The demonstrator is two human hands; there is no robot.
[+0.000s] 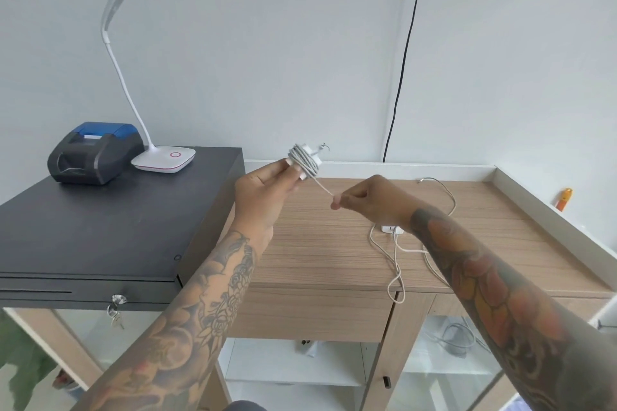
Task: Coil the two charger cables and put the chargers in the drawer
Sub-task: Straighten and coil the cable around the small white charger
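Cable-wrapped charger [304,162] in left grip [267,190], prongs up-right; right grip [364,198] pinching cable tail [322,189].

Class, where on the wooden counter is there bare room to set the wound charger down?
Bare wood lies between the black cash drawer and the loose charger. The right half is crowded by its cable, loops spilling over the front edge.

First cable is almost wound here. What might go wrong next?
1. The right hand pinches only the cable's tail; if that grip slips, the coil held by the left hand may loosen.
2. The second cable loops over the table edge and may drag its charger off if snagged.
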